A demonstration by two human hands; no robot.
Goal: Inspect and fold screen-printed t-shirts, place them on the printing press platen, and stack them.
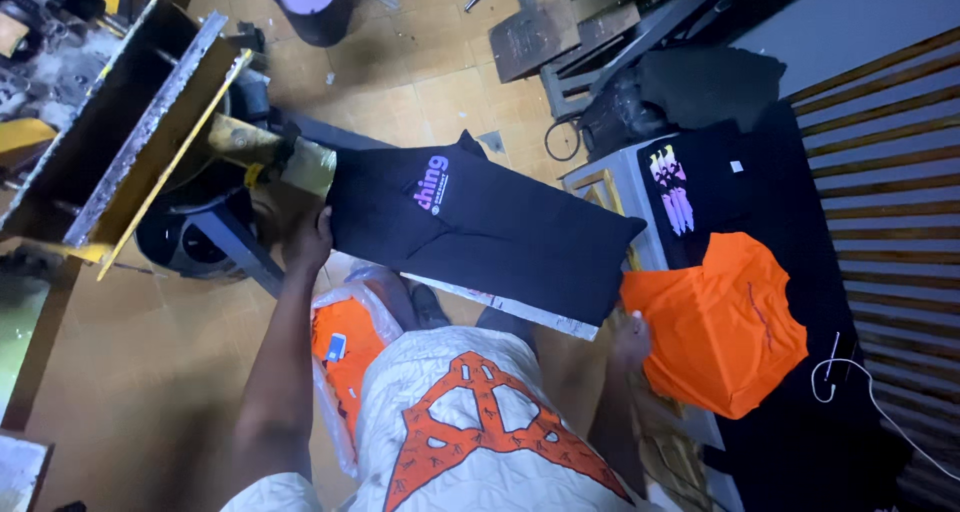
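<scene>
Black T-shirt (480,227) with a purple chest print lies stretched flat over a printing board (520,314), at centre frame. The left hand (310,244), at nine o'clock of the shirt, has its grip clenched on the shirt's edge. The right hand (630,337), at five o'clock, touches an orange T-shirt (725,327) on the dark surface (860,422); whether its grip is clenched, I cannot tell.
</scene>
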